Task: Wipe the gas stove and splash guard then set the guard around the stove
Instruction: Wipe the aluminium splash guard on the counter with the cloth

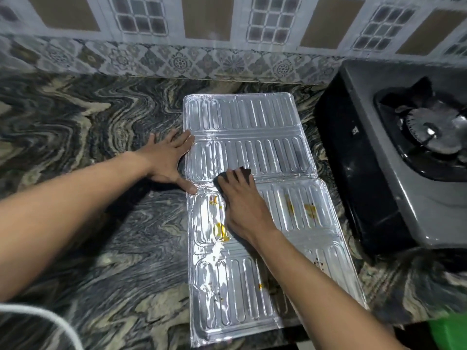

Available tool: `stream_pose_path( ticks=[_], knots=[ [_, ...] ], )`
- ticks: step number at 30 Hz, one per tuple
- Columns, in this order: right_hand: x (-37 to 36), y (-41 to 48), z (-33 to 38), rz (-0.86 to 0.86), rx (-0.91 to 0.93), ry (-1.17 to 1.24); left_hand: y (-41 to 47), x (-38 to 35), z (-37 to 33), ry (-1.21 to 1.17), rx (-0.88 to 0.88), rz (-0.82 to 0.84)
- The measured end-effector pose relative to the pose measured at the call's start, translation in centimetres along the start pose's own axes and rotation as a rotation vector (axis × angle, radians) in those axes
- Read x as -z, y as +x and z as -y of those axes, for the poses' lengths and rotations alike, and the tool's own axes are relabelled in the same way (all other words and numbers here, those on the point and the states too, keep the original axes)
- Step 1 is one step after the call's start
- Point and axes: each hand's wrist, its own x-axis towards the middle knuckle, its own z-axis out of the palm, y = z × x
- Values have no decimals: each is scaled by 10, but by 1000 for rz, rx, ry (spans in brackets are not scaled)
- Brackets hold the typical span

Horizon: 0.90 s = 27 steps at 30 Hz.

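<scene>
Four ribbed foil panels make up the guard [252, 178], which I see lying flat and unfolded on the counter [88, 173], running from the near edge away toward the wall. Its nearest panel is shiny and crinkled with small yellow and dark specks; the next panel carries yellow-orange smears [222, 231] on both sides; the two far panels look clean. My right hand [242, 203] lies palm down on the guard, fingers spread flat over a dark cloth [235, 174] at the fold between the second and third panels. My left hand [171, 160] is open and splayed, fingertips and thumb pressing the guard's left edge, the palm over the counter. The counter is dark stone with swirling pale veins. To the right, just beside the guard, stands the stove [404, 173], grey on top with a black side and a burner [434, 133]. Behind runs a patterned tile wall [227, 34].
</scene>
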Motion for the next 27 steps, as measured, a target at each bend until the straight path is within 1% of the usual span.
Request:
stream_pose_path(
  ticks=[3,6,10,11,15,20,23,27],
  knots=[
    [1,-3,-1,-4,12,55,1,4,-1,-10,9,43],
    [5,-3,-4,-14,-28,166,2,6,-3,-8,18,69],
    [3,-4,7,8,-59,165,2,7,-6,-39,25,86],
    [1,-4,13,25,-39,163,2,6,-6,-41,27,86],
    [-7,-22,34,76,135,134,3,4,-4,-41,33,64],
    [-7,-54,21,148,188,113,1,4,-4,-56,38,78],
    [0,-54,4,154,135,108,1,6,-6,-56,43,68],
    [9,-44,-25,77,-61,112,-2,6,-11,-57,59,55]
  ],
)
